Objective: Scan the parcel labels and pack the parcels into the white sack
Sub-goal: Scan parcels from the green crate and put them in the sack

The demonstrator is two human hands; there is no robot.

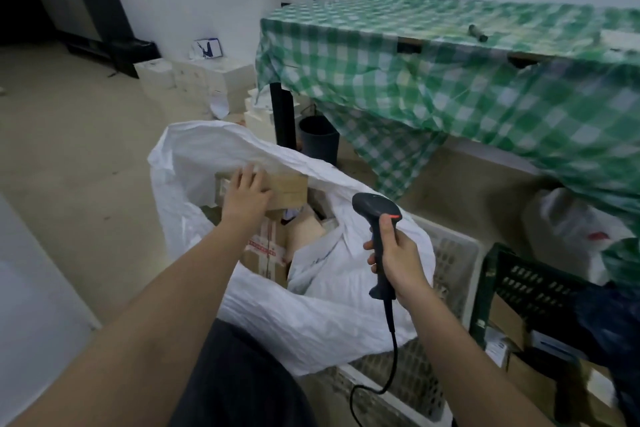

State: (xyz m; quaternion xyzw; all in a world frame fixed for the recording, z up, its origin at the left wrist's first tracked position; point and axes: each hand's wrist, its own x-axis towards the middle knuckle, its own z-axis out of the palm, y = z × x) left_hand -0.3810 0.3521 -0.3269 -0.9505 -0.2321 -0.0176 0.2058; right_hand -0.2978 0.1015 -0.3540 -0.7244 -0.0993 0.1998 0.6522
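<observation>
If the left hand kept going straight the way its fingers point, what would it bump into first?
Probably the far wall of the white sack. The left hand already rests on a cardboard parcel, fingers pointing up and away; depth is hard to judge.

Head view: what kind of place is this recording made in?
Probably a small, informal parcel-packing room or storeroom. A white sack on the floor holds cardboard parcels, the right hand grips a corded barcode scanner, and small boxes are stacked along the wall.

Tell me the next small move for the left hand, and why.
Probably let go of the cardboard parcel and draw the left hand out: the parcel already sits inside the white sack, while the right hand grips the scanner.
</observation>
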